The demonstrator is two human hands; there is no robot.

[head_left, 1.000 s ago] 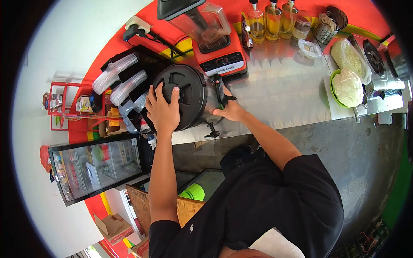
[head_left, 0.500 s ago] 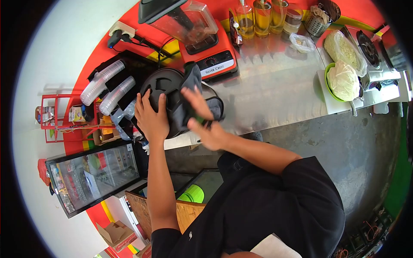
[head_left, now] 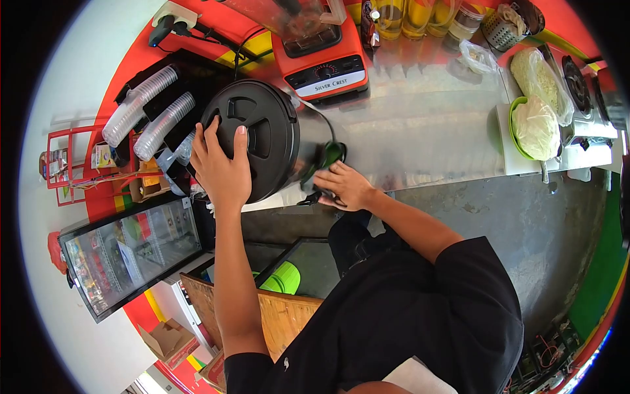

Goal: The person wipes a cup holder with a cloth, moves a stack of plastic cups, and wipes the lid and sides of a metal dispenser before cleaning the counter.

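Left hand (head_left: 223,167) spread wide, flat on black lid (head_left: 262,125) of dispenser (head_left: 310,139) at left end of bench (head_left: 426,138). Right hand (head_left: 341,187) curled by tap (head_left: 307,198), low on dispenser; grip cannot tell. Blender (head_left: 325,62) just behind.

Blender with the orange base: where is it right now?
In the head view the blender stands at the top centre, at the back of the steel counter, just behind the black-lidded drum and left of the bottles.
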